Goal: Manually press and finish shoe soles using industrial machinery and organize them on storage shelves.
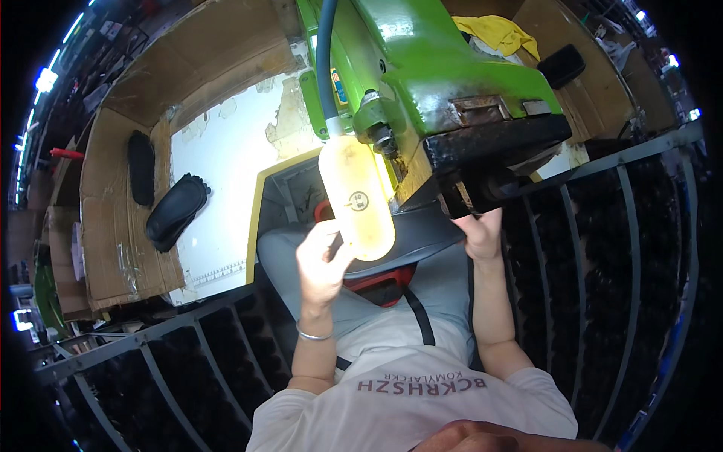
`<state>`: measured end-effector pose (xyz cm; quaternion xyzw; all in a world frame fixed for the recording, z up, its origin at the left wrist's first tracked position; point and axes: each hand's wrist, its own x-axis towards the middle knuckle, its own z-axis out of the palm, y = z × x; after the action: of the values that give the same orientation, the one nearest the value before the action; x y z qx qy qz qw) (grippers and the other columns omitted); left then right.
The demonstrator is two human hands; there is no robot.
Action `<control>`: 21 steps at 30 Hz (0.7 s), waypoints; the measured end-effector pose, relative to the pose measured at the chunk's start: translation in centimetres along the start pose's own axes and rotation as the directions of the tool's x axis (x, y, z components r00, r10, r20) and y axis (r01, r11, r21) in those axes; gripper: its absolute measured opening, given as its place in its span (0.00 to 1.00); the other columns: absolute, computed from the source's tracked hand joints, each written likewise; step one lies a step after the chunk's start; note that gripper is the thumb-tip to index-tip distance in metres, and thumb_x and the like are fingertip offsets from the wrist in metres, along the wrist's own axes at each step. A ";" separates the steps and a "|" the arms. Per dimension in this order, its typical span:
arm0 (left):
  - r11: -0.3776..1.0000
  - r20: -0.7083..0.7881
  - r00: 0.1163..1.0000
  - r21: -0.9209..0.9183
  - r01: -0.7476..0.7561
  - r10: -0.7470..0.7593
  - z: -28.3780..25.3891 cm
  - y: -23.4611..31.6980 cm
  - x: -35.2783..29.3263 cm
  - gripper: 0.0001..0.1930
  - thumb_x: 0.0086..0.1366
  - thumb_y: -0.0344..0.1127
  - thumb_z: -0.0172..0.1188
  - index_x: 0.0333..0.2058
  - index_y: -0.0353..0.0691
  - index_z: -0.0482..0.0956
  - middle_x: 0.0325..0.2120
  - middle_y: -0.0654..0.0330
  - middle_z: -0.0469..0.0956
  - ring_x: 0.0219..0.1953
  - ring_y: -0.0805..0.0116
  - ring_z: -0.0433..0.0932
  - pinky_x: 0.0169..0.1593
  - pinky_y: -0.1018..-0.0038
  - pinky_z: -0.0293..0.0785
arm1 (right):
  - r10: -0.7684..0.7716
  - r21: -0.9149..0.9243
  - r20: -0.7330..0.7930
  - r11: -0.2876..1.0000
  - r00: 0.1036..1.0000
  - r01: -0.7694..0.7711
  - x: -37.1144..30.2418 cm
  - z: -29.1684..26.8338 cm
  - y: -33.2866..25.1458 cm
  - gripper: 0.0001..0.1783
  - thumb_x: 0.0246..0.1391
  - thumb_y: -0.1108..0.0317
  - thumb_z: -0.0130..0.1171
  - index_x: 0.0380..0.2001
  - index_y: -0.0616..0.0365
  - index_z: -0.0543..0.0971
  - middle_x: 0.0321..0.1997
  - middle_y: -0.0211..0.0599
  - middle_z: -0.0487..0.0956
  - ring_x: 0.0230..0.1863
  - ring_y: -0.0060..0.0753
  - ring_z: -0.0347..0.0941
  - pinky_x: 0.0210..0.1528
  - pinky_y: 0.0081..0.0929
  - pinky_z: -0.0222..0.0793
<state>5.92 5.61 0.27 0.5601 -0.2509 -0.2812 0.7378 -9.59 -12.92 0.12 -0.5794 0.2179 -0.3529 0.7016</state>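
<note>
A black shoe [418, 235] lies crosswise under the head of a green machine [422, 53], above my lap. My right hand [482, 235] pinches its right end, the fingertips partly hidden beneath the machine's black lower part. At its left end, my left hand [322, 264] is closed with thumb and fingers curled. A lit yellow-white lamp [358, 203] hangs in front and hides part of this grip and of the shoe. The machine's contact with the shoe is also hidden.
On the left, a cardboard-walled white tabletop [218, 181] holds a black shoe [177, 212] and a dark, sole-shaped piece [141, 167]. A yellow cloth [501, 34] and another black piece [561, 66] lie far right. Metal racks [629, 218] with black items flank me.
</note>
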 end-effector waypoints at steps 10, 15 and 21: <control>0.941 0.131 0.940 0.170 0.293 -0.316 -5.5 -4.4 -3.9 0.09 0.54 0.23 0.65 0.28 0.35 0.72 0.27 0.63 0.78 0.27 0.82 0.73 0.31 0.85 0.69 | 0.021 0.116 0.128 0.993 0.992 -0.036 0.7 5.2 0.9 0.42 0.34 0.85 0.68 0.54 0.66 0.60 0.48 0.41 0.73 0.47 0.28 0.73 0.50 0.25 0.70; 0.943 0.084 0.940 0.060 0.327 -0.331 1.6 -8.8 -6.4 0.16 0.52 0.24 0.67 0.41 0.31 0.78 0.26 0.67 0.78 0.23 0.87 0.68 0.26 0.88 0.64 | -0.026 0.050 0.092 0.999 0.995 0.022 0.8 5.9 0.7 0.40 0.32 0.83 0.71 0.51 0.66 0.63 0.44 0.40 0.76 0.43 0.27 0.75 0.44 0.21 0.74; 0.864 0.306 0.932 0.503 0.017 -0.197 1.1 -5.6 -3.5 0.18 0.49 0.34 0.71 0.38 0.34 0.78 0.23 0.63 0.78 0.20 0.79 0.71 0.29 0.80 0.72 | 0.005 -0.572 0.305 0.801 0.952 0.179 -0.2 2.4 -2.6 0.24 0.36 0.68 0.73 0.35 0.61 0.70 0.17 0.26 0.69 0.18 0.15 0.63 0.23 0.14 0.59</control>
<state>1.91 6.11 -5.06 0.6840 -0.4082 -0.3432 0.4977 -8.61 -11.37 3.13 -0.8244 0.1841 -0.2097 0.4925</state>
